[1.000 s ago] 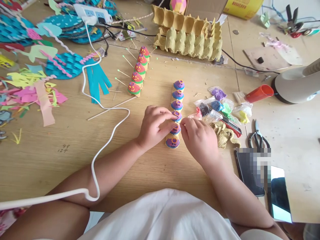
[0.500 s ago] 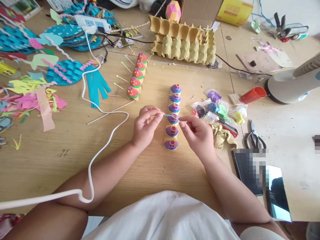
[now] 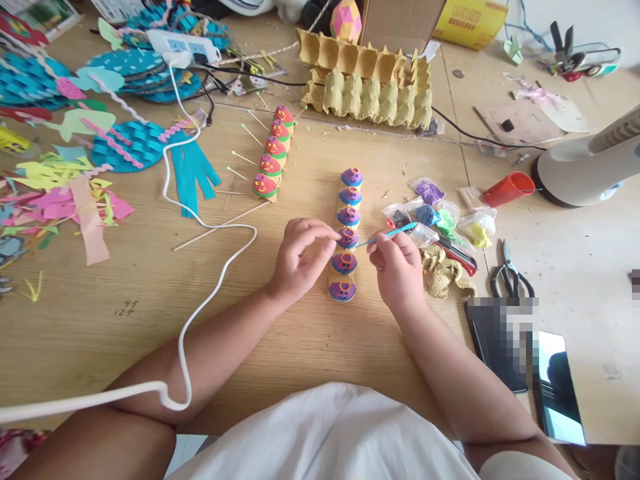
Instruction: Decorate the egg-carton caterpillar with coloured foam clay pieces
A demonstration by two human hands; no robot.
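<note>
A strip of egg-carton cups (image 3: 344,263) covered in purple and blue clay, with small faces and orange rings on top, stands lengthwise before me. My left hand (image 3: 305,257) is at its left side, thumb and forefinger tips close together beside one of the middle cups. Whatever is in that pinch is too small to make out. On the other side of the strip, my right hand (image 3: 397,267) grips a thin blue clay modelling tool (image 3: 401,229). One end of the tool points left at the cups, the wider end up to the right.
A red and green cup strip (image 3: 271,165) with stick feelers stands further left. A white cable (image 3: 220,283) crosses the table. Bags of clay (image 3: 429,191), a box cutter (image 3: 457,257), scissors (image 3: 509,277) and two phones (image 3: 557,387) lie right. Egg cartons (image 3: 377,97) stand behind.
My hands have moved apart. The left fingers have come off the tool's tip, and the right hand has turned, so the tool now slants up to the right.
</note>
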